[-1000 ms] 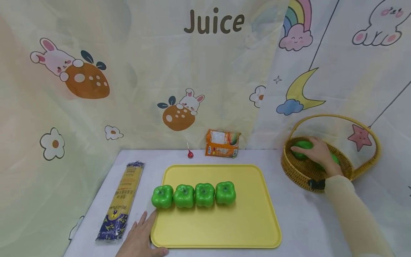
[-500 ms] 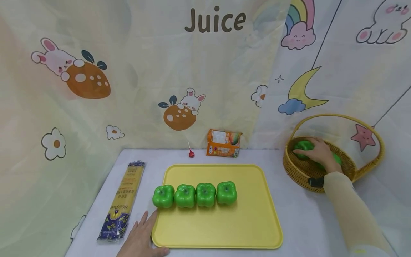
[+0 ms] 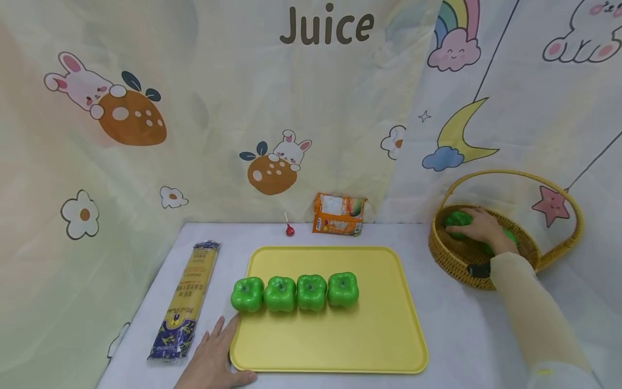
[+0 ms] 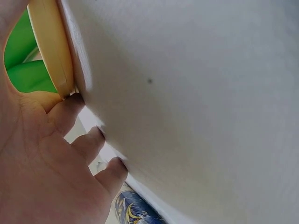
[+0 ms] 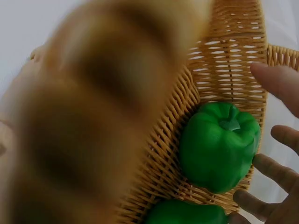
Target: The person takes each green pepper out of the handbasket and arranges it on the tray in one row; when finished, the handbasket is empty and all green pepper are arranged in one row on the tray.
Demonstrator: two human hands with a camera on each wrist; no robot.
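My left hand (image 3: 211, 351) rests spread at the near left corner of a yellow tray (image 3: 379, 335), index finger along its side and thumb at the front edge. On the tray, several green bell peppers (image 3: 311, 293) stand in a row, stems up. Over at the right, my right hand (image 3: 481, 227) reaches into a wicker basket (image 3: 449, 265). A green bell pepper (image 5: 219, 144) stands there with its stem up. Fingers (image 5: 275, 170) are spread beside it, one tip right at its side, while the thumb stays apart. Another green pepper (image 5: 187, 213) lies close by.
A pasta packet (image 3: 187, 297) lies left of the tray. Behind the tray are a red lollipop (image 3: 290, 230) and an orange snack packet (image 3: 339, 214), near the printed curtain. The basket's tall handle (image 3: 515, 173) arches over it, beyond my right hand.
The head view shifts slightly. My right hand stays in the basket at the same pepper, with only a small move of the fingers. The left hand and the row on the tray stay put.
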